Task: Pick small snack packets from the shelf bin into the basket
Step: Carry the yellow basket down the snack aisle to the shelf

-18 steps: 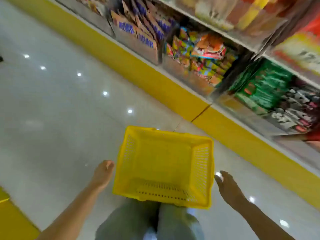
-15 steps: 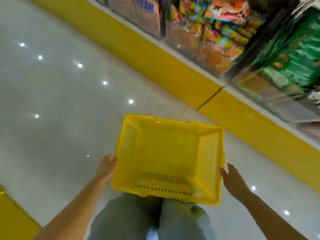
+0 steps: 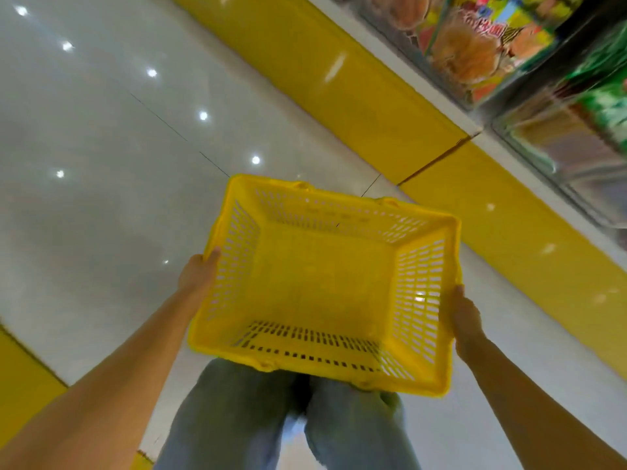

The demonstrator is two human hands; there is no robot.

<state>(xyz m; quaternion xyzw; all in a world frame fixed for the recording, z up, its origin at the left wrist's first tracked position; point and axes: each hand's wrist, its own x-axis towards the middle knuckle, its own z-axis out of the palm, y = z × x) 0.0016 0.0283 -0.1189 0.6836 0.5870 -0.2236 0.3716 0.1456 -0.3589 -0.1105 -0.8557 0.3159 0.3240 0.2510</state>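
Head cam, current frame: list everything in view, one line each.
basket: one, yellow, centre, held above the legs, nothing in it
snack packets: several, orange and multicoloured, blurred, shelf bin top right
green packets: several, green, blurred, bin at far right
shelf base: two sections, yellow, runs diagonally under the bins
floor: one, glossy grey-white tiles with light reflections, left and centre
panel: one, yellow, lower left corner
legs: two, grey-blue trousers, bottom centre
left hand: one, grips the basket's left rim
right hand: one, holds the basket's right side
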